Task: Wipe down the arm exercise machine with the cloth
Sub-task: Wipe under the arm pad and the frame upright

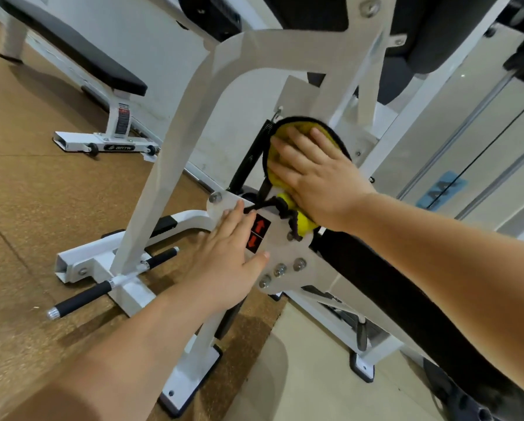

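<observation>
Mid-frame, my right hand [318, 177] lies flat on the yellow cloth [283, 129], fingers straight. It presses the cloth against a white plate of the arm exercise machine [175, 141] so it wipes broadly. Lower left, my left hand [227, 256] rests open-fingered beside the arrow label [259, 235], likely steadying the plate.

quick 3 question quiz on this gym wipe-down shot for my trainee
1. True or false: the left hand holds the cloth.
2. What colour is the cloth? A) yellow B) blue C) red
3. Fill in: the label by the left hand's fingertips shows two red ____.

Key: 1 false, the right hand presses it; 2 A; 3 arrows.
</observation>
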